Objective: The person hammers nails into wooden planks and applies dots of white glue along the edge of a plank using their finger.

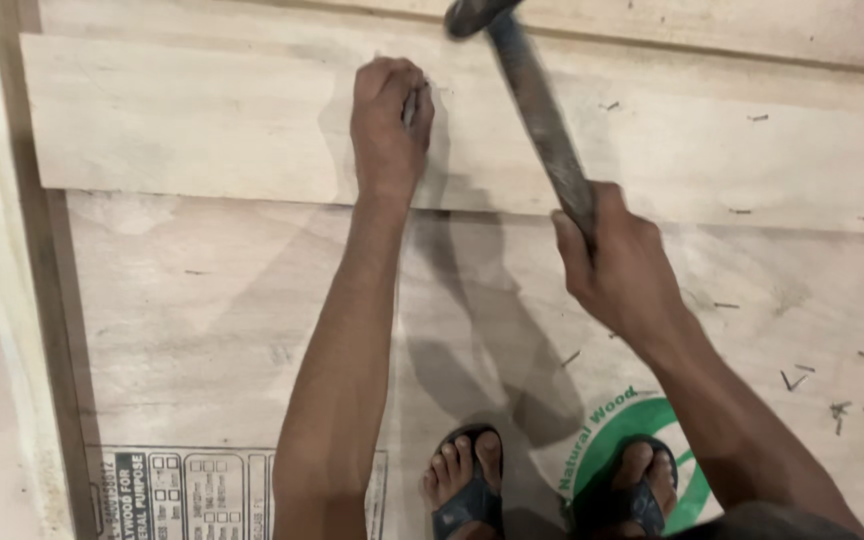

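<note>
Plywood sheet (pixel 252 300), green round label (pixel 687 470) near feet; left hand (pixel 389 120) pinches nail (pixel 410 104), right hand (pixel 617 265) grasps hammer (pixel 537 110)

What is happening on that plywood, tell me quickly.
A person stands in sandals on a plywood sheet and bends over a lighter wooden strip laid across it. The left hand pinches a nail upright on the strip. The right hand grips a hammer by its handle, head raised above the nail. Loose nails lie scattered to the right.
</note>
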